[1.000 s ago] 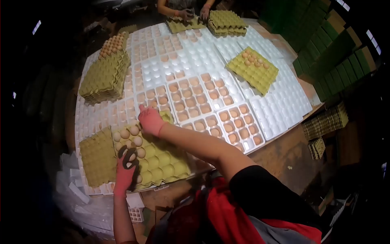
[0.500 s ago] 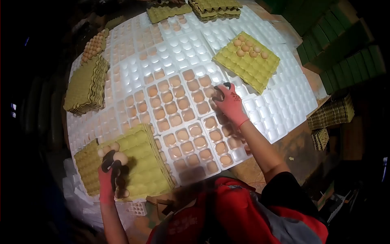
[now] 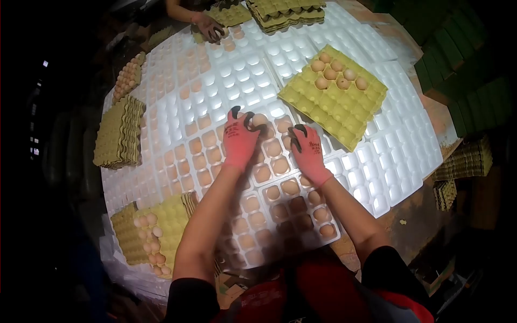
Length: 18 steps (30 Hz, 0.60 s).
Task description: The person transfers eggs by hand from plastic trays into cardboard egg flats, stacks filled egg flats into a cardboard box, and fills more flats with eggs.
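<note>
My left hand (image 3: 240, 139), in a pink glove with dark fingertips, reaches over the middle of the white plastic trays. Its fingers curl round an egg (image 3: 259, 119). Close to its right, my right hand (image 3: 311, 156) is bent over the same group of cups, its fingertips beside another egg (image 3: 283, 125); whatever lies under them is hidden. Brown eggs sit in many cups of the near white trays (image 3: 257, 192). At the lower left, a yellow-green pulp tray (image 3: 175, 212) carries several eggs (image 3: 153, 246) along its left side.
A pulp tray (image 3: 344, 116) with several eggs lies right of centre. Pulp tray stacks stand at the left (image 3: 119, 132) and far edge (image 3: 285, 13). A co-worker's gloved hand (image 3: 209, 27) is at the far side. Green boxes (image 3: 447, 59) are piled at the right.
My left hand has moved from the lower-left pulp tray up to the white trays, beside my right hand. The co-worker's hand has come further into view at the top.
</note>
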### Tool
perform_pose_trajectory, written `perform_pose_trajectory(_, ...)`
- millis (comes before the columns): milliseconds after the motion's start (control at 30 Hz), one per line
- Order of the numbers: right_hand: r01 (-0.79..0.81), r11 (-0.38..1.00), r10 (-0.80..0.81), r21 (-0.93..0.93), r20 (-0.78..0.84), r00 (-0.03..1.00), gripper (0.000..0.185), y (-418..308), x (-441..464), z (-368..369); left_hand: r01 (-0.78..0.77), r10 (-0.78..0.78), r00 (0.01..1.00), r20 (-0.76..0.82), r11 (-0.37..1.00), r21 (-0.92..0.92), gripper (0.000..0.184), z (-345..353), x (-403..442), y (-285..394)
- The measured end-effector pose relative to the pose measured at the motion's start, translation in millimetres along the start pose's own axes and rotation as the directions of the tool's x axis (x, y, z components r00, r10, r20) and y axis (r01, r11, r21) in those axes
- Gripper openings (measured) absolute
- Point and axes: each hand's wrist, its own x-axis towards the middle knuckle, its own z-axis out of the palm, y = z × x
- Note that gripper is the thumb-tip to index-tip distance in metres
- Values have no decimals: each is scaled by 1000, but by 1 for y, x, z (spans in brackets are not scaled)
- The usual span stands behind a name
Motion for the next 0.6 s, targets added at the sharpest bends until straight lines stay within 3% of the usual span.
perform_pose_trajectory(67,72,997,-71,-36,19,997,41,-2,-14,-14,-120,11,971,239,887,445,46,22,35,2)
perform_pose_trajectory(100,85,996,-85,-19,19,996,40,2,-18,-14,-145,5,954,299,883,447,42,26,42,5)
perform_pose_trajectory(200,27,996,-28,86,7,1000,42,2,-13,-18,-278,199,951,235,885,374,37,45,47,30)
perform_pose_trajectory(233,-20,996,16,92,37,999,42,0,-11,-19,-380,245,909,338,820,428,39,60,48,31)
perform_pose_trajectory(267,-8,995,4,99,36,999,42,2,-13,-19,-314,66,868,493,841,440,43,65,52,45)
perform_pose_trajectory(333,24,995,-27,100,25,999,41,9,-13,-17,-211,86,917,389,933,291,46,68,44,48)
perform_pose_trajectory(400,0,990,10,144,-64,998,41,15,-15,-16,69,-49,982,183,992,-104,49,59,19,61)
perform_pose_trajectory(433,-39,981,62,189,-117,991,41,15,-14,-17,173,-148,984,103,932,-320,50,48,9,70)
perform_pose_trajectory(467,-73,968,112,240,-152,982,41,13,-17,-16,363,-303,932,200,771,-522,57,22,-4,111)
perform_pose_trajectory(500,-78,951,149,298,-222,964,43,17,-23,-11,59,-62,998,7,902,-427,60,56,-33,80)
perform_pose_trajectory(533,-30,943,130,331,-284,950,42,19,-26,-12,-66,59,997,-52,988,-140,62,88,-69,63)
perform_pose_trajectory(567,23,907,116,421,-301,947,40,20,-25,-16,-182,144,967,211,968,174,64,110,-86,56)
perform_pose_trajectory(600,25,892,141,451,-331,933,40,21,-28,-15,-260,230,932,280,963,77,67,109,-94,68)
